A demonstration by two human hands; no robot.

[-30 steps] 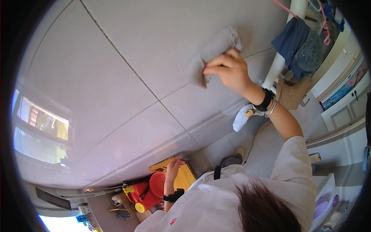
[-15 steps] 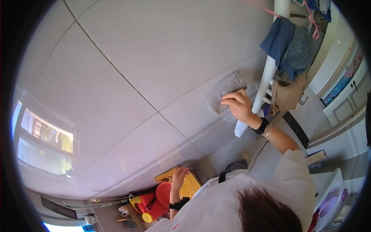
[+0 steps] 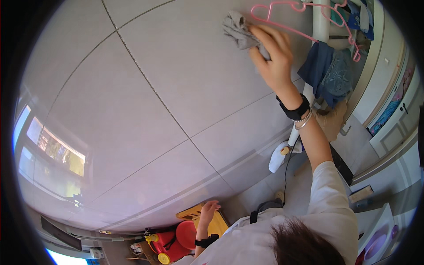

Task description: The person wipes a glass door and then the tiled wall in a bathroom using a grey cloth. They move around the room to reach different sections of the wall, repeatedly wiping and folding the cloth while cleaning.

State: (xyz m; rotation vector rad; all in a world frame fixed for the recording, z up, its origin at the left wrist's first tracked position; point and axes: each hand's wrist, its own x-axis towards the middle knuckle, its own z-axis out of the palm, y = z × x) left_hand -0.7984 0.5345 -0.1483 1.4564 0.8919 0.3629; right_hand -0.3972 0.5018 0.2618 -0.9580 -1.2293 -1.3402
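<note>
Grasping a crumpled grey fabric cloth [image 3: 238,31], our right grip [image 3: 276,57] pinches it between thumb and fingers against a wall of large, glossy grey tiles [image 3: 176,79]. The cloth bunches out past the fingertips, to the grip's upper left. Above the same grip we see a thin pink hanger [image 3: 292,31]; to its right hangs dark blue fabric [image 3: 316,62]. Our left grip [image 3: 208,210] is unclenched, fingers loosely curled, with a round red basin [image 3: 186,234] at its lower left.
</note>
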